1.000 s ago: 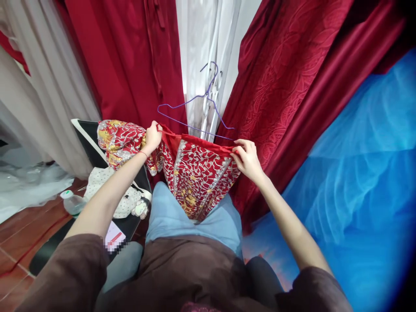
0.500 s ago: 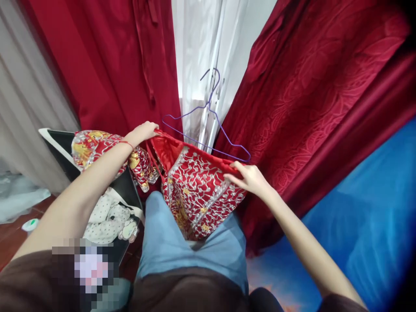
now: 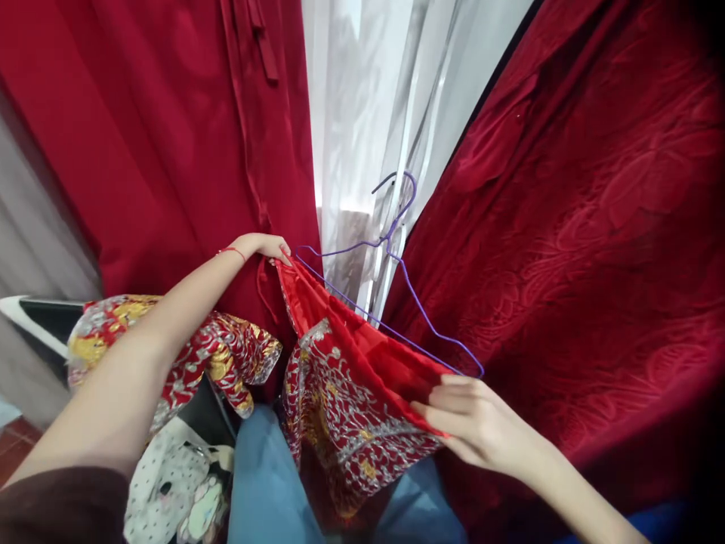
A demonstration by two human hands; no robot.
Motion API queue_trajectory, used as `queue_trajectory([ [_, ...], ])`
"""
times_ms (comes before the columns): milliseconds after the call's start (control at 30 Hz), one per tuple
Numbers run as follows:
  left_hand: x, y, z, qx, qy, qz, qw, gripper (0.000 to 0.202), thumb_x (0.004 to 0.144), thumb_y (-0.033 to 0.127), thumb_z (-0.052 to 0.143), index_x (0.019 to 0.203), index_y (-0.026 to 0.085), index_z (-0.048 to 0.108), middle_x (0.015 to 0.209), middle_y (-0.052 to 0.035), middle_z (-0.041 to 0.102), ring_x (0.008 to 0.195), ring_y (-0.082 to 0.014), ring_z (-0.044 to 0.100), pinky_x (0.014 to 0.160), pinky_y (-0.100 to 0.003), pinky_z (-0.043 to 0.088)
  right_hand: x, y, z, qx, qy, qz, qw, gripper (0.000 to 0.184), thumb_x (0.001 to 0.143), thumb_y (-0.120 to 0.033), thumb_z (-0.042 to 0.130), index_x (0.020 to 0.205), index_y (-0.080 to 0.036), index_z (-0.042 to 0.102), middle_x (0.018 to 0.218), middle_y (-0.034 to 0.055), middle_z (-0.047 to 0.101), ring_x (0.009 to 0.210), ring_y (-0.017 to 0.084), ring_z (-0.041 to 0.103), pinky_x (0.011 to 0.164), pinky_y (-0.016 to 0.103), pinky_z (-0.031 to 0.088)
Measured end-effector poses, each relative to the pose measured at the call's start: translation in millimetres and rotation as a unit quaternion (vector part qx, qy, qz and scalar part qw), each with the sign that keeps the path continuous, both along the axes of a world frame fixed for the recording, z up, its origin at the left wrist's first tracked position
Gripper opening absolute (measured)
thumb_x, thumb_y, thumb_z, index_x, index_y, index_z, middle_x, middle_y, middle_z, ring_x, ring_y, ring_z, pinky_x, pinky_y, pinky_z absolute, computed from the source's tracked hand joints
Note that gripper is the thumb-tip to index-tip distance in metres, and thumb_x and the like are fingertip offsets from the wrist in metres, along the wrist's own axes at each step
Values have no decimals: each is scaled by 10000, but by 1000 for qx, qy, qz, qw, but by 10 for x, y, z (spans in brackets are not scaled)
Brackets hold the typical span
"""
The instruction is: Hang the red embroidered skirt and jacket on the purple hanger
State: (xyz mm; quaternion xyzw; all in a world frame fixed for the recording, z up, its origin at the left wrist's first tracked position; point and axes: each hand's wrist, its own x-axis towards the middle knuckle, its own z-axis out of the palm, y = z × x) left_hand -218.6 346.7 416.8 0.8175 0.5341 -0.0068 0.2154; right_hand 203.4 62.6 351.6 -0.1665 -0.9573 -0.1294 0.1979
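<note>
A red skirt (image 3: 362,423) with silver and gold embroidery hangs in front of my legs, its bright red lined waistband spread between my hands. My left hand (image 3: 270,246), wearing a thin red string at the wrist, pinches one end of the waistband. At the other end, my right hand (image 3: 473,419) is closed on the waistband, thumb below and fingers over the edge. A purple wire hanger (image 3: 422,291) stands just behind the waistband, hook up. Its left end is near my left hand and its right corner touches or nearly touches my right fingers; whether either hand grips it, I cannot tell.
A matching embroidered jacket (image 3: 220,351) lies over a dark, white-edged chair (image 3: 42,329) at left. Below it sits a white dotted cloth item (image 3: 170,472) with a cartoon figure. Red drapes (image 3: 186,136) flank a white curtain (image 3: 354,98) and white poles ahead.
The view has shifted closer to the drapes. My right hand has moved lower with its end of the skirt, and the waistband gapes wider, showing more red lining.
</note>
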Motion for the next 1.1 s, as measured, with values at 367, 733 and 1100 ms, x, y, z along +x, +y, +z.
queue_trajectory([
  [367,189,364,-493,245,-112,57,961,269,813,432,499,710,192,560,702,-40,652,664,-159,563,623,-241,409,-263,310,-615,97,29,-148,984,225,960,-117,437,1006,-172,651,849,65,634,802,186,596,792,333,458],
  [733,-61,68,24,186,-65,-8,980,277,801,431,576,673,187,540,593,10,562,539,-116,468,551,-239,359,-303,496,-870,111,166,-291,936,107,909,-244,595,986,-193,648,1477,207,457,1332,366,460,1002,565,392],
  [1100,-245,-236,335,39,-98,2,994,375,740,500,703,649,190,512,510,0,501,458,-107,428,469,-261,293,-464,727,-1028,120,68,-348,927,173,882,-157,526,915,-178,694,1193,183,626,1023,293,537,876,446,420],
])
